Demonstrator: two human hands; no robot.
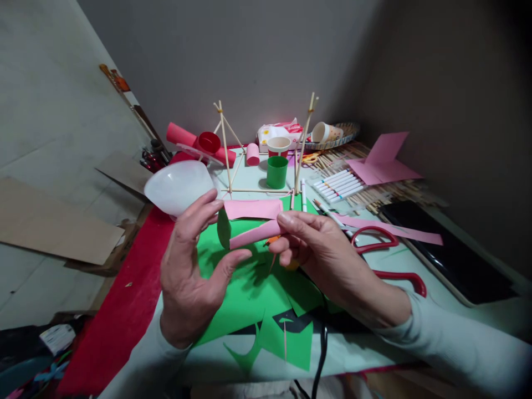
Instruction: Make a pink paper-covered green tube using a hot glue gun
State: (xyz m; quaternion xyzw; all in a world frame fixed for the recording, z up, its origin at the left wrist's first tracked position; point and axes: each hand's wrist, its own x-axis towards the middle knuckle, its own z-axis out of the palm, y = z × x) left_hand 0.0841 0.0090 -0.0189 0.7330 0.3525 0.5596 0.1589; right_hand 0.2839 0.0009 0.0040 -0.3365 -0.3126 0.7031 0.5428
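Pink paper, folded into a narrow strip [254, 221], is held between both hands above the middle of the desk [419, 260]. The right hand [328, 255] has its fingers closed on the right end of the strip. The left hand [193, 266] is half open: its index finger touches the upper left end of the strip and its thumb is under the lower fold. Below the hands lie green paper sheets [249, 299]. Red scissors [386, 252] lie just beside the right hand. A white plastic bowl [178, 185] is near the left hand. Farther back stand a stick frame [266, 149] and a green cup [276, 171].
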